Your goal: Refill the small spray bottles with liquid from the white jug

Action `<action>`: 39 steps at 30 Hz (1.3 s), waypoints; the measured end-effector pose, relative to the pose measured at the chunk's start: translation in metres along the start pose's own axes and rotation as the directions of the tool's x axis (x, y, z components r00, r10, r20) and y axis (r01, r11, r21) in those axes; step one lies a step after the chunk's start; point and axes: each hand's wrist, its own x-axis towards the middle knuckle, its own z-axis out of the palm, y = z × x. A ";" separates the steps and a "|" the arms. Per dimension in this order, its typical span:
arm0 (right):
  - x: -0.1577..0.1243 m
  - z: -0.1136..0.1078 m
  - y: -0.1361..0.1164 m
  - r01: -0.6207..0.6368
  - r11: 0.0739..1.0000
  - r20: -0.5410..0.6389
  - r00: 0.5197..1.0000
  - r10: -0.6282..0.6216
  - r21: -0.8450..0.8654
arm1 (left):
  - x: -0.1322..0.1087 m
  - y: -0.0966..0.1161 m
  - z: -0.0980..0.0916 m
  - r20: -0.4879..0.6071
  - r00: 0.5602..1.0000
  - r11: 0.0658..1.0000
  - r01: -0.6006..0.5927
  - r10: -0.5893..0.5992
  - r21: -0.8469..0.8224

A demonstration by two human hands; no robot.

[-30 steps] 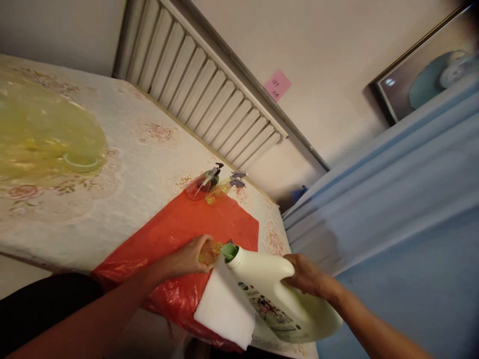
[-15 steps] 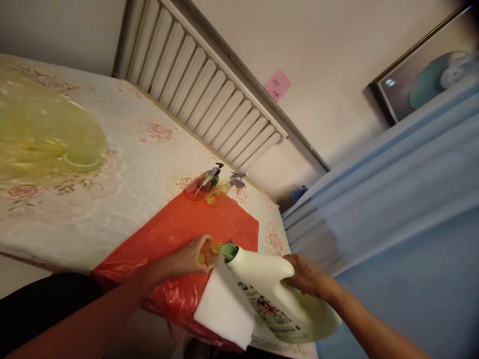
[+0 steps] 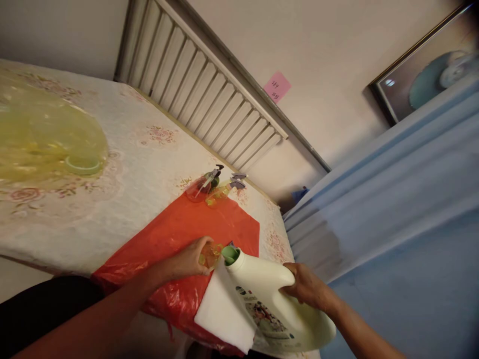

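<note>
My left hand [image 3: 189, 260] is wrapped around a small clear bottle [image 3: 210, 255] with a yellowish tint, its narrow neck pointing right. Close by that neck is the green pouring spout [image 3: 229, 255] of a large cream detergent jug [image 3: 262, 274]. Whether the two touch, or any liquid runs between them, I cannot make out. The jug lies steeply tilted, mouth to the left, and my right hand [image 3: 304, 285] grips its handle. Below both is a red plastic sheet [image 3: 224, 224], with a folded white cloth [image 3: 222, 311] under the jug's mouth.
At the sheet's far edge stand a reddish pump bottle [image 3: 195, 190] and yellow bottles with grey trigger tops [image 3: 220, 193]. A yellow translucent bag [image 3: 48, 129] lies left on the flowered tablecloth [image 3: 134, 164]. Behind are a radiator [image 3: 209, 75] and a blue curtain [image 3: 404, 199].
The base of the jug and my right hand have dropped slightly and shifted a little left, so the jug is tilted somewhat less. My left hand and the small bottle have hardly moved.
</note>
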 end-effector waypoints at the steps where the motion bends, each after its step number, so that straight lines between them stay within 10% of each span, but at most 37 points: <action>1: 0.000 0.000 0.001 0.002 1.000 -0.001 1.000 -0.002 0.015 | 0.000 0.001 0.000 -0.001 1.000 1.000 0.004 -0.004 0.002; 13: 0.024 -0.030 -0.004 0.179 0.955 -0.187 0.973 -0.136 0.235 | -0.004 0.001 0.001 -0.016 0.999 0.997 0.032 -0.033 -0.064; 19: 0.059 -0.036 -0.024 0.334 0.757 -0.381 0.916 -0.122 0.562 | -0.004 0.002 -0.001 0.008 0.999 0.999 0.041 -0.041 -0.027; 27: 0.122 -0.007 -0.057 0.554 0.444 -0.584 0.807 -0.081 0.704 | -0.004 -0.012 0.000 -0.025 1.000 0.999 -0.006 0.007 0.037; 39: 0.172 0.056 -0.110 0.565 0.264 -0.549 0.824 -0.136 0.782 | -0.005 -0.005 -0.002 0.013 0.999 0.999 -0.043 0.043 -0.023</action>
